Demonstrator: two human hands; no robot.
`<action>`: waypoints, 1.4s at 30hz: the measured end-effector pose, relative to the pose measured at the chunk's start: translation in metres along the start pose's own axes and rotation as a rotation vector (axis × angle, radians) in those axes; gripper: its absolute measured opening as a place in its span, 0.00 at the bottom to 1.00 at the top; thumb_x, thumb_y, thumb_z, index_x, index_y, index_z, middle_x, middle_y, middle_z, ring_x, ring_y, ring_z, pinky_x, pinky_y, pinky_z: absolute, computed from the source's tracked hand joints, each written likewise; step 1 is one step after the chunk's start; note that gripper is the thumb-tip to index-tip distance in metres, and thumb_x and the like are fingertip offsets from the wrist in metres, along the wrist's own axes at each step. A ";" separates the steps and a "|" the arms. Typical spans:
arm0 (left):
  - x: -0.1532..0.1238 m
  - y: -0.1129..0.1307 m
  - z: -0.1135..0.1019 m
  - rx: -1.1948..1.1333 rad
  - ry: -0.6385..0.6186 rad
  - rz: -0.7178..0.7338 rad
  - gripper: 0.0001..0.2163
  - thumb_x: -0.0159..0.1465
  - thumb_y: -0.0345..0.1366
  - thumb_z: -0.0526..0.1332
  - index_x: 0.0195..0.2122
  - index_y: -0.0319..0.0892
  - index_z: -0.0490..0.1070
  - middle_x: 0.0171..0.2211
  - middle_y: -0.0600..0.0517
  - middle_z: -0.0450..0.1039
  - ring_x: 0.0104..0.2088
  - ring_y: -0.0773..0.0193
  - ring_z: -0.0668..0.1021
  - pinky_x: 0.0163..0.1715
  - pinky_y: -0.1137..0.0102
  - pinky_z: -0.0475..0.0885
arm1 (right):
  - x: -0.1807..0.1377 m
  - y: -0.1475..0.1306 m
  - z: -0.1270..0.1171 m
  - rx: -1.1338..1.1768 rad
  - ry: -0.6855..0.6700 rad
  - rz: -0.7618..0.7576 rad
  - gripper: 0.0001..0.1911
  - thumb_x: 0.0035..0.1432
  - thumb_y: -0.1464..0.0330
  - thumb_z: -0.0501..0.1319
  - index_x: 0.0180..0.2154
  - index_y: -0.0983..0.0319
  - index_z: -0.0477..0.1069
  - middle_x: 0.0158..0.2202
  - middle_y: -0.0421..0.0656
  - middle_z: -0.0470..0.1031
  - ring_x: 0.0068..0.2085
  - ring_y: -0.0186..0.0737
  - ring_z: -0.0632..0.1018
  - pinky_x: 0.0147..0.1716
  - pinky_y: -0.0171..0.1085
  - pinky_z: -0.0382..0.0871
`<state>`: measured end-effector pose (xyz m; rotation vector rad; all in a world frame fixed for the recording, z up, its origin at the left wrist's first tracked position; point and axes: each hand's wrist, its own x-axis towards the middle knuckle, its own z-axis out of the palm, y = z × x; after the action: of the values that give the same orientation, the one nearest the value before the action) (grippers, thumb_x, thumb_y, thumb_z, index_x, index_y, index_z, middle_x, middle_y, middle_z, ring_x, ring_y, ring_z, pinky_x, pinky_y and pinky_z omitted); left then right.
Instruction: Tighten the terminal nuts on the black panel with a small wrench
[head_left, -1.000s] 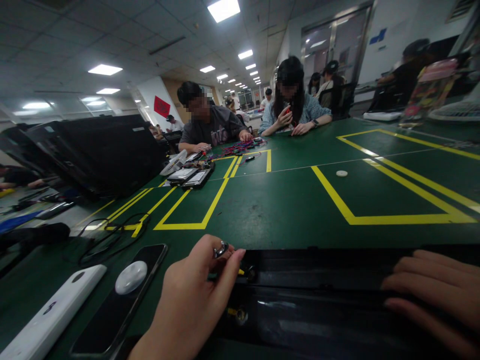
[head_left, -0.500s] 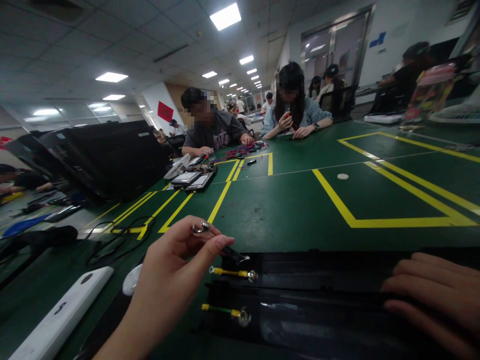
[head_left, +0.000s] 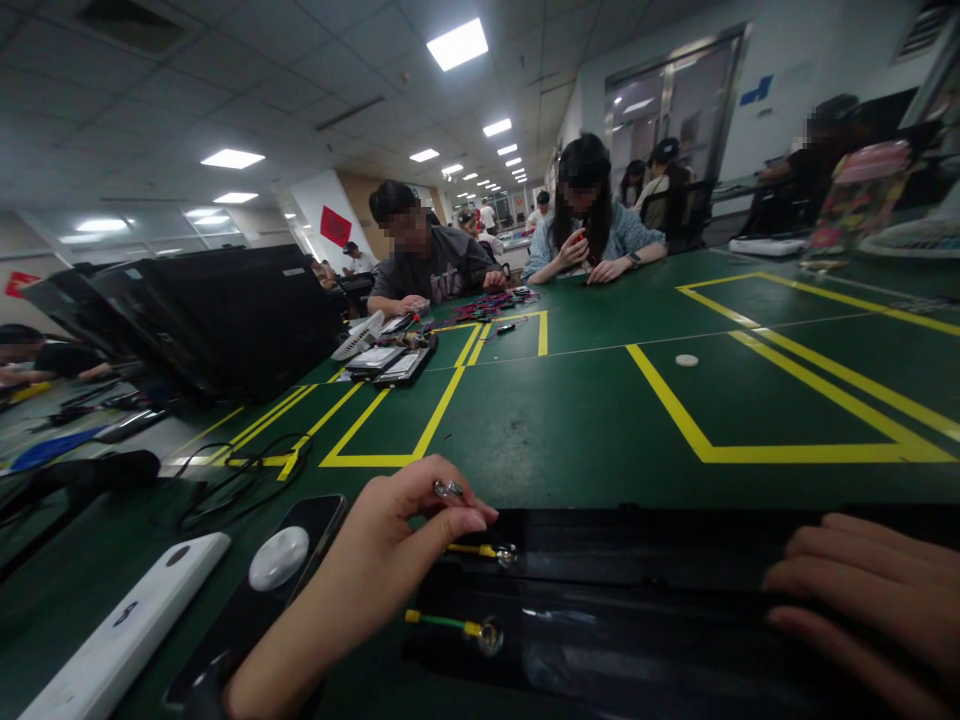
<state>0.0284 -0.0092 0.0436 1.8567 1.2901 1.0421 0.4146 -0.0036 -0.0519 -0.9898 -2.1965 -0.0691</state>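
My left hand [head_left: 397, 545] pinches a small silver wrench [head_left: 448, 489], with one end showing above the fingers. Its other end points toward the upper nut [head_left: 508, 554], but I cannot tell whether they touch. That nut sits at the end of a short yellow-tipped wire [head_left: 471, 549] on a long black panel [head_left: 585, 540]. In front lies a second black panel [head_left: 600, 630] with a green-and-yellow wire [head_left: 442, 621] fixed by another nut [head_left: 490, 636]. Fingers stretched, my right hand [head_left: 862, 590] rests flat over the panels' right part.
At left are a white bar [head_left: 124, 630], a phone [head_left: 307, 550] with a white disc [head_left: 278, 558], a black cable [head_left: 244, 485] and stacked black screens [head_left: 225, 320]. Hard drives [head_left: 405, 366] and wires [head_left: 491, 303] lie farther back, near two people. A round white piece [head_left: 686, 361] is on the table.
My left hand has moved right with the wrench, bringing it closer to the upper nut and covering part of the upper wire. More of the phone shows. My right hand stays put.
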 end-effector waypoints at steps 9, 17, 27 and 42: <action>-0.001 -0.002 0.008 0.086 0.029 -0.037 0.06 0.64 0.30 0.66 0.30 0.46 0.74 0.31 0.51 0.87 0.34 0.59 0.88 0.34 0.69 0.80 | 0.004 -0.003 0.003 0.018 0.031 0.020 0.16 0.62 0.46 0.64 0.42 0.48 0.80 0.31 0.41 0.76 0.37 0.48 0.78 0.31 0.40 0.74; -0.011 -0.004 0.015 0.287 0.107 -0.005 0.07 0.66 0.36 0.66 0.30 0.45 0.74 0.29 0.52 0.84 0.31 0.58 0.87 0.31 0.68 0.80 | -0.004 -0.001 -0.006 -0.062 -0.042 -0.031 0.14 0.63 0.49 0.64 0.41 0.49 0.80 0.35 0.40 0.78 0.39 0.48 0.79 0.31 0.39 0.76; -0.017 0.000 0.024 0.485 0.211 0.069 0.09 0.67 0.35 0.66 0.29 0.45 0.70 0.25 0.54 0.82 0.24 0.61 0.83 0.24 0.71 0.76 | -0.010 0.008 -0.011 -0.275 -0.215 -0.197 0.12 0.69 0.54 0.56 0.45 0.50 0.72 0.39 0.35 0.78 0.37 0.38 0.80 0.33 0.35 0.82; -0.011 0.011 0.009 -0.001 0.426 -0.018 0.06 0.71 0.34 0.62 0.36 0.46 0.68 0.32 0.54 0.85 0.33 0.64 0.87 0.34 0.73 0.81 | -0.017 0.007 -0.013 -0.361 -0.247 -0.247 0.11 0.70 0.56 0.55 0.46 0.50 0.72 0.41 0.35 0.78 0.39 0.38 0.80 0.34 0.34 0.82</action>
<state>0.0389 -0.0240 0.0459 1.6710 1.5368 1.4836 0.4346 -0.0130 -0.0547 -0.9496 -2.5857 -0.4960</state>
